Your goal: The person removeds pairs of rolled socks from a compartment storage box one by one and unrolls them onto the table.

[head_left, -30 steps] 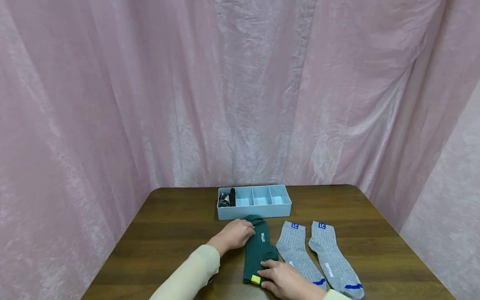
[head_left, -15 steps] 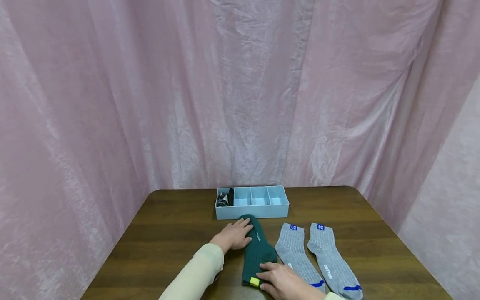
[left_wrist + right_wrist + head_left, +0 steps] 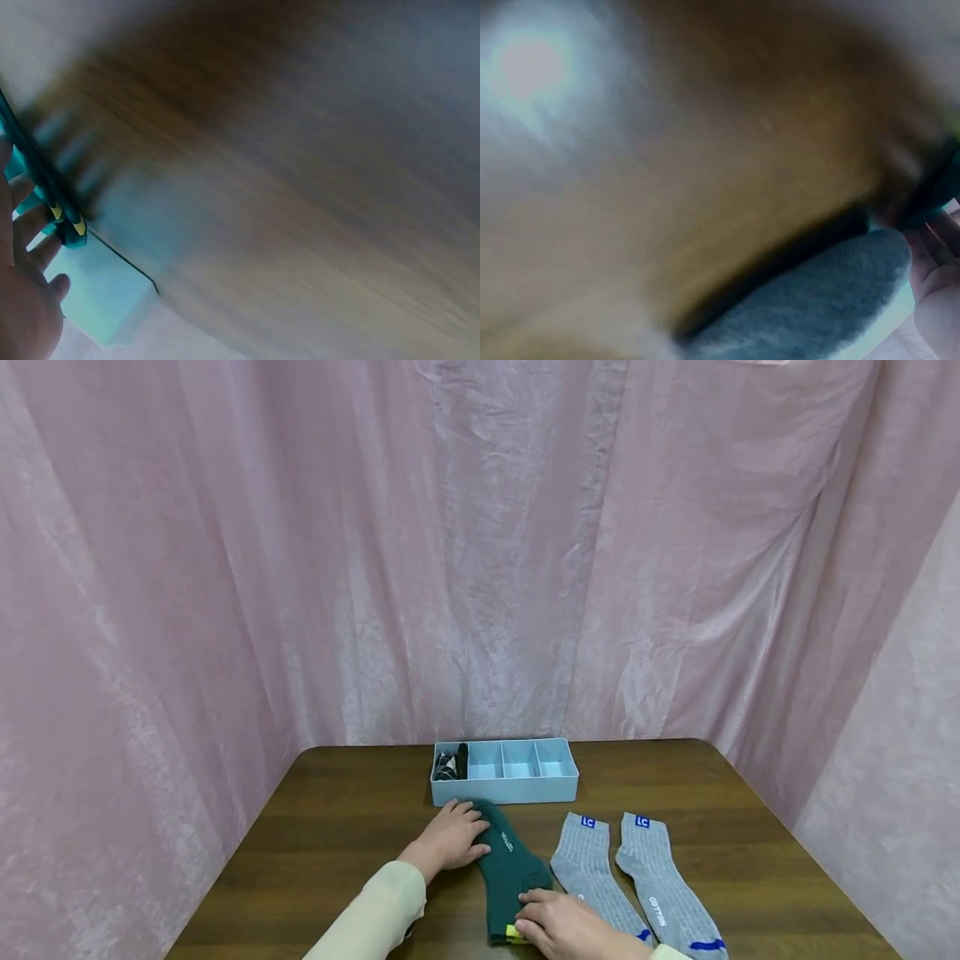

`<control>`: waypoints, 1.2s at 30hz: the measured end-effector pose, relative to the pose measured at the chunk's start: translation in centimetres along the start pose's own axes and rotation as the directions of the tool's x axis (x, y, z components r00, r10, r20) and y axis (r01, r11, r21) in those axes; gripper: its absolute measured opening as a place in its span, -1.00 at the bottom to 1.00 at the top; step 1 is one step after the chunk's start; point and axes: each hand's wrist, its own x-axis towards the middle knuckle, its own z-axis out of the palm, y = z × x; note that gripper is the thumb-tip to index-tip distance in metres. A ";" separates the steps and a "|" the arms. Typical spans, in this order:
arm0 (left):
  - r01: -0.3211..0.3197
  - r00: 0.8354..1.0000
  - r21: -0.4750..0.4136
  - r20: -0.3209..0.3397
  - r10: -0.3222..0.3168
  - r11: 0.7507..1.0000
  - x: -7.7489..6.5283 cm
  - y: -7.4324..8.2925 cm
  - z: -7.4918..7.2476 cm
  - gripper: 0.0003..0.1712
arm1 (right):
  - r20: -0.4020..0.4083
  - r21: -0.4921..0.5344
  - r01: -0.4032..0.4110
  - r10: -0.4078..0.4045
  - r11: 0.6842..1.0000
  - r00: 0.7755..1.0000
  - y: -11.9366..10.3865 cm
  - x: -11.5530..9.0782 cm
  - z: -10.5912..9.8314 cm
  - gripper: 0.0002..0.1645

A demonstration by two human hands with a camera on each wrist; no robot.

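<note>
A dark green ribbed sock (image 3: 511,877) lies toe-away on the table in the head view, with lettering on its sole and a yellow label at the cuff. My left hand (image 3: 452,836) rests at its toe end, fingers spread along the left edge. At the cuff, my right hand (image 3: 558,920) lies on the sock, partly covering the label. In the left wrist view, the green toe (image 3: 71,225) shows two layers edge-on, each with a yellow mark. The right wrist view is blurred; a grey sock heel (image 3: 817,300) lies beside my right fingers.
Two grey socks (image 3: 588,864) (image 3: 663,885) with blue labels and blue toe stripes lie to the right. Behind stands a light blue divided box (image 3: 502,791); its left compartment holds a dark patterned item (image 3: 447,766). A pink curtain (image 3: 480,552) hangs behind the table (image 3: 337,810).
My left hand has slid off the toe's top toward its left edge, and the toe has shifted left. My right hand stays at the cuff, covering more of the yellow label.
</note>
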 end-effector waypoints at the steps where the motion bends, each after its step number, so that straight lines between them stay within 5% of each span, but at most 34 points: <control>1: -0.006 1.000 0.019 -0.019 0.007 1.000 -0.4 -0.4 0.1 -0.44 | -0.010 -0.013 0.010 -0.010 1.000 1.000 0.0 0.2 -0.1 -0.59; 14: -0.066 0.976 0.064 -0.203 0.078 0.996 -5.0 -4.1 1.1 -0.83 | -0.048 -0.274 -0.051 0.040 0.960 0.998 -0.2 2.4 -0.9 -0.87; 19: -0.039 0.985 -0.022 -0.170 0.034 0.999 -6.6 -4.9 0.9 -0.84 | -0.020 -0.298 -0.072 0.069 0.952 0.997 0.0 3.2 -1.6 -0.98; 31: -0.034 0.987 -0.122 -0.160 0.014 0.992 -9.3 -6.3 -0.2 -0.88 | -0.009 -0.353 -0.089 0.092 0.931 0.996 1.1 5.5 -2.4 -0.79; 36: -0.049 0.991 -0.250 -0.134 0.016 0.967 -10.1 -6.0 -0.8 -0.89 | -0.061 -0.425 -0.079 0.058 0.902 0.996 2.2 5.5 -2.4 -0.70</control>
